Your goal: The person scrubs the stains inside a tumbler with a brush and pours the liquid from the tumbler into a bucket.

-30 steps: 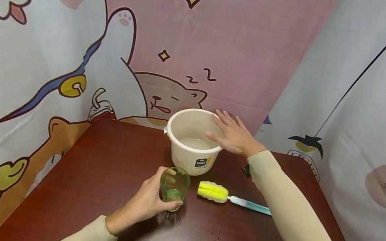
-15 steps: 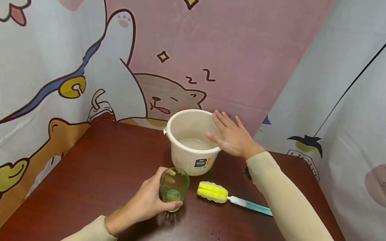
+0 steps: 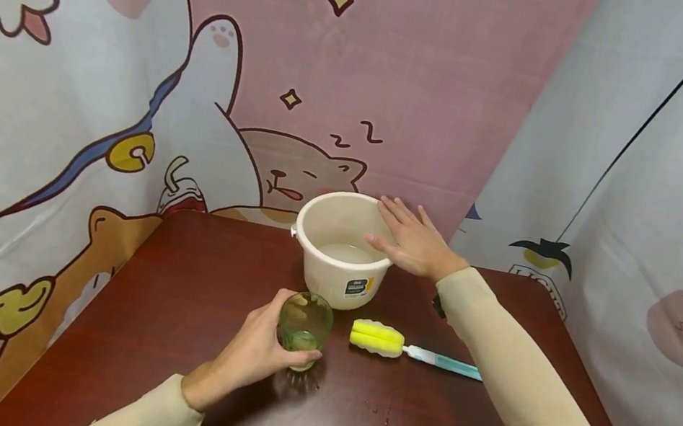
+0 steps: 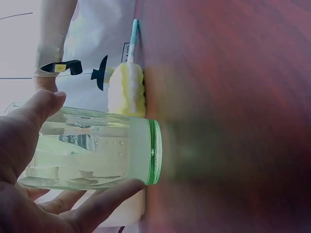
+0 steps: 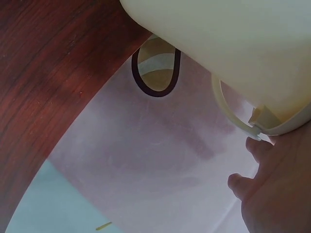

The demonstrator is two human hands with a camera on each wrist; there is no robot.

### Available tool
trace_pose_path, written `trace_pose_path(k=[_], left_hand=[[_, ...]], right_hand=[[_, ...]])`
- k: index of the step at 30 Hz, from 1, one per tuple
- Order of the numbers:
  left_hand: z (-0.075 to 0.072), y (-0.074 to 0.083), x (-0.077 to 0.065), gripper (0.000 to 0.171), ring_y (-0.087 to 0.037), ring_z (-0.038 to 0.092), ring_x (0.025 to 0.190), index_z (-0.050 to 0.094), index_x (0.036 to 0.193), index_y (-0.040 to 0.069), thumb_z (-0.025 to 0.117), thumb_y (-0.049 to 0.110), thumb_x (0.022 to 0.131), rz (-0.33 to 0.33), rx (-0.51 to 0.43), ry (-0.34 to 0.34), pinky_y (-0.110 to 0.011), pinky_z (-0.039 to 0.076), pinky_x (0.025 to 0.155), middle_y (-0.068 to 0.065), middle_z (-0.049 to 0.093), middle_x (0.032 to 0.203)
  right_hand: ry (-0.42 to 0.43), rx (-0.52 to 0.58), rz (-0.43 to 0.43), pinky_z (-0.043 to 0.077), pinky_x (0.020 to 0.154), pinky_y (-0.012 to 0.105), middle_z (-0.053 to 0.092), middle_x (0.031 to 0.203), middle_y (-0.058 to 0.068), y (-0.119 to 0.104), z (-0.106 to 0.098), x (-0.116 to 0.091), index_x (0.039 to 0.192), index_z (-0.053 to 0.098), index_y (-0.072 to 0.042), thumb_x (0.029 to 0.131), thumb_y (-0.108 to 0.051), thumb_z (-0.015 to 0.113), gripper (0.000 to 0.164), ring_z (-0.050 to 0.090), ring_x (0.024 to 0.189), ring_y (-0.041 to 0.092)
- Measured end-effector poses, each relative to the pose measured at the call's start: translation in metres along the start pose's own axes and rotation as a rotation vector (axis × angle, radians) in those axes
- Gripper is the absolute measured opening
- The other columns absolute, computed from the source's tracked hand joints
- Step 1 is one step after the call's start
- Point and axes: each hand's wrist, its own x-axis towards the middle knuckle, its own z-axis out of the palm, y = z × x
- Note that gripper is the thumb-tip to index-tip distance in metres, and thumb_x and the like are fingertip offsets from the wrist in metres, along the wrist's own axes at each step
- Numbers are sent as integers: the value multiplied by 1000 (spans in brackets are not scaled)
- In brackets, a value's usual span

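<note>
My left hand point(image 3: 257, 343) grips a clear green drinking glass point(image 3: 305, 324), thumb on one side and fingers round the other. The glass point(image 4: 92, 150) is upright, at or just above the table; which, I cannot tell. Behind it stands a cream bucket point(image 3: 335, 281) with a dark label, and a little water seems to lie in it. With fingers spread and mostly straight, my right hand point(image 3: 418, 246) rests on the bucket's right rim. In the right wrist view this hand point(image 5: 277, 184) is beside the bucket's handle joint, and some fingers are hidden.
A bottle brush with a yellow and white sponge head point(image 3: 377, 339) and teal handle point(image 3: 457, 366) lies right of the glass, in front of the bucket. Water drops dot the dark red table point(image 3: 171, 305). A cartoon-printed cloth point(image 3: 440, 74) hangs behind the table.
My left hand has shifted slightly left with the glass in the last half second. The right hand stays on the bucket rim, and the bucket and brush keep their places.
</note>
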Motion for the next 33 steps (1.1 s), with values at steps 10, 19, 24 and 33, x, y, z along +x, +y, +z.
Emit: trace_pose_path(k=[10, 19, 24, 33], left_hand=[[-22, 12, 14, 90, -17, 82, 112, 61, 146, 23, 112, 45, 76, 44, 110, 108, -35, 66, 89, 1, 83, 129], [-43, 25, 35, 91, -20, 78, 116, 63, 148, 24, 111, 50, 76, 89, 174, 213, -44, 64, 89, 0, 79, 131], [-54, 30, 45, 94, -25, 76, 117, 62, 153, 25, 109, 53, 77, 93, 235, 238, -48, 65, 86, -2, 73, 134], [-70, 31, 63, 96, -28, 74, 107, 61, 157, 30, 109, 48, 76, 83, 335, 278, -52, 67, 76, -5, 66, 131]], right_hand=[[2, 13, 5, 3, 147, 71, 14, 198, 7, 0, -1, 1, 188, 16, -15, 116, -80, 33, 99, 12, 185, 37], [3, 32, 11, 1, 148, 69, 14, 198, 7, 1, 2, 1, 188, 16, -15, 116, -78, 36, 98, 12, 185, 38], [20, 28, 8, 3, 148, 71, 16, 198, 10, 2, 2, 2, 188, 17, -13, 116, -78, 36, 98, 14, 185, 40], [12, 37, 6, 4, 147, 71, 16, 198, 10, 1, 2, 2, 188, 17, -14, 116, -77, 36, 98, 12, 185, 40]])
